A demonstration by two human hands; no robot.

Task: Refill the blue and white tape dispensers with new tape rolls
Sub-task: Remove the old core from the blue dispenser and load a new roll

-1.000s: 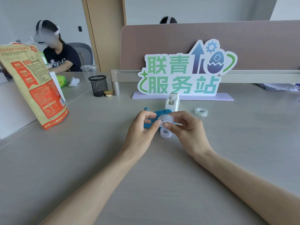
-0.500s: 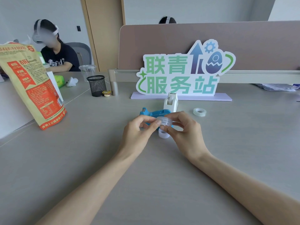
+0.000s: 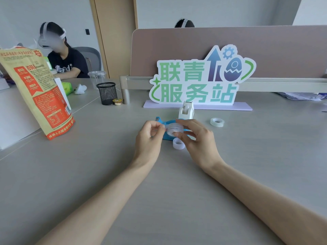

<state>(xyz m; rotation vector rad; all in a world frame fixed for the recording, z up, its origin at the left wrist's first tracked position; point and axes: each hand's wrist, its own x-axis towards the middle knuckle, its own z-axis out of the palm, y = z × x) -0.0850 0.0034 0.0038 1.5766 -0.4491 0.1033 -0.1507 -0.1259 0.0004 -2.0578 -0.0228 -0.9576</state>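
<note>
My right hand (image 3: 198, 138) grips a clear tape roll (image 3: 174, 129) above the desk. My left hand (image 3: 149, 137) pinches the roll's left edge with thumb and fingertips, where the tape end seems to be. Behind the hands lies the blue tape dispenser (image 3: 166, 122), mostly hidden by them. The white tape dispenser (image 3: 186, 110) stands upright just beyond it. A small empty white core (image 3: 178, 143) rests on the desk under my right fingers. Another clear tape roll (image 3: 217, 122) lies flat to the right.
A large cut-out sign (image 3: 200, 80) on a lilac base stands behind the dispensers, before a desk divider. An orange and tan bag (image 3: 39, 92) stands at the left. A black mesh pen cup (image 3: 107, 93) is at the back left. A person in a headset sits beyond.
The roll has stayed between both hands over the blue dispenser. My left fingers have curled from resting on the roll's front to pinching its left edge.
</note>
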